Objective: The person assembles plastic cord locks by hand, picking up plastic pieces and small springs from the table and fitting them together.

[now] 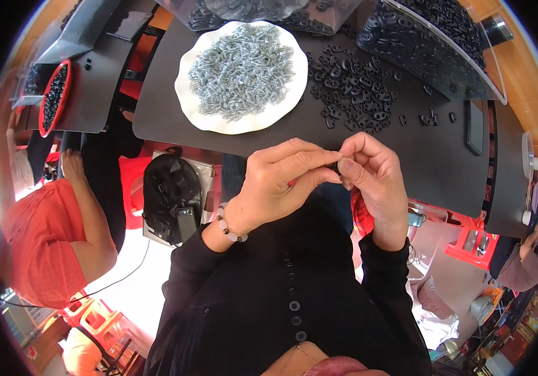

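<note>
My left hand (281, 172) and my right hand (372, 178) meet in front of my chest, at the table's near edge. The fingertips of both are pinched together on a small black plastic piece (336, 167), mostly hidden between them. Beyond my left hand stands a white wavy-rimmed plate (244, 127) heaped with small silvery metal springs (240, 72). Past my right hand, a loose pile of small black plastic parts (356, 88), some with two holes like cord-lock pieces, is spread over the dark table (432, 163).
Clear containers of black parts (419, 50) stand at the far right and far middle. A dark phone-like slab (474, 128) lies at the right edge. On the left, a person in a red top (43, 244) sits near a red-rimmed basket (43, 122). A black bag (168, 188) rests below the table.
</note>
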`<action>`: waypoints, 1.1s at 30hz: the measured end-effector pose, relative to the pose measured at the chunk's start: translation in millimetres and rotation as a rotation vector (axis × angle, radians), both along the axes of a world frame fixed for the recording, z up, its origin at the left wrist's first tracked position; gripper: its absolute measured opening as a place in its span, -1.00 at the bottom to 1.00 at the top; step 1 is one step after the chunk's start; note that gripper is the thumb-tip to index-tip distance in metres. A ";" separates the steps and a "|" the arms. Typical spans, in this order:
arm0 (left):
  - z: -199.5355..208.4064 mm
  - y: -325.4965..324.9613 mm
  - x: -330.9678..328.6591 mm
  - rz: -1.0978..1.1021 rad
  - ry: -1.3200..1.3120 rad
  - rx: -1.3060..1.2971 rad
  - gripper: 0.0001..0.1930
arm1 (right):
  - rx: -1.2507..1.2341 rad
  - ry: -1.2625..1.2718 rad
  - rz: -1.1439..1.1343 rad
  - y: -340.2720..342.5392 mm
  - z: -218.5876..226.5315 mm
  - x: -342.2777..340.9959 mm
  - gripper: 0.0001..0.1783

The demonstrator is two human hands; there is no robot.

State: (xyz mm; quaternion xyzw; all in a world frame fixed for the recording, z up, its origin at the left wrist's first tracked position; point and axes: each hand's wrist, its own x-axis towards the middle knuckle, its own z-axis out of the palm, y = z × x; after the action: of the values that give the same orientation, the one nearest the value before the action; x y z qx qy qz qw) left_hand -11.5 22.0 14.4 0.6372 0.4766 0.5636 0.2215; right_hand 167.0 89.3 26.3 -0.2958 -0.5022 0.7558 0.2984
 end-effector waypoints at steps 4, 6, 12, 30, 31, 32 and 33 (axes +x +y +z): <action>-8.3 0.6 -2.1 -0.050 -0.050 -0.007 -0.83 | -0.013 -0.033 -0.007 -6.3 -4.6 0.0 -0.83; -6.7 -2.4 0.2 -0.066 -0.099 -0.086 -0.90 | 0.016 -0.040 -0.032 -10.6 -5.7 -2.4 -0.83; -2.7 -6.9 10.5 0.084 -0.162 -0.226 -0.94 | 0.102 -0.084 -0.129 -21.6 -1.4 -10.5 -0.84; 22.0 55.4 -80.3 0.237 0.580 0.076 -0.88 | 0.307 -0.142 -0.302 -22.9 -6.6 0.1 -0.87; 22.0 59.9 -85.2 0.235 0.581 0.078 -0.88 | 0.296 -0.133 -0.299 -23.0 -6.9 0.8 -0.88; 22.1 63.5 -89.0 0.219 0.669 0.052 -0.88 | 0.295 -0.131 -0.302 -23.0 -7.5 1.3 -0.88; 21.8 65.9 -91.2 0.199 0.756 0.025 -0.88 | 0.292 -0.134 -0.298 -23.4 -8.4 2.1 -0.88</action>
State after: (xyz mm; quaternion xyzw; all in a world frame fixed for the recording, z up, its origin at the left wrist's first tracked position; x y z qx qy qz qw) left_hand -102.7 87.9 36.2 0.7532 0.5771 0.3139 -0.0333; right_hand 169.1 65.9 17.9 -0.3703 -0.5757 0.6012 0.4124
